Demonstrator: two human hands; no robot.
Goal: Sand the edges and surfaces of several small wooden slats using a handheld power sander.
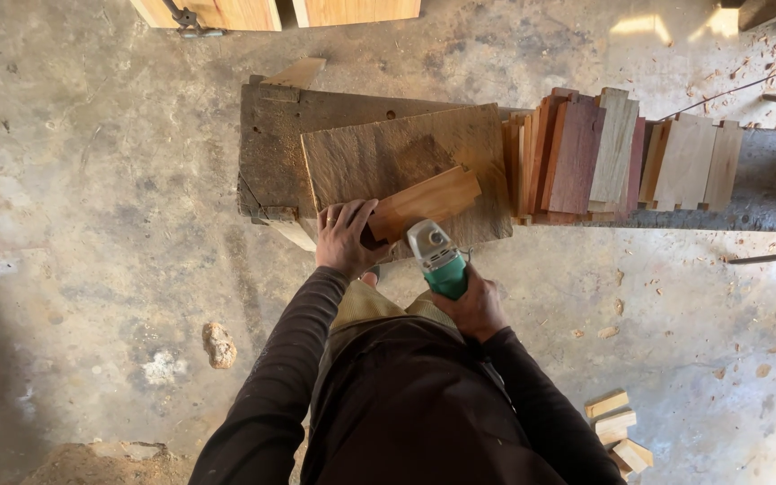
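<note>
The left hand (345,237) presses down on the near end of a small reddish wood block (424,203), fingers wrapped over it. The right hand (475,305) is clenched around the green body of an angle grinder (436,257), its grey head just beside the block. The block lies on a worn board (406,162) atop the worktop (271,153). Stacked wood pieces (586,153) stand to the right.

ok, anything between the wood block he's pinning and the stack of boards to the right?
In the head view, only the bare, worn backing board lies between the wood block under the left hand and the upright stack of boards.
</note>
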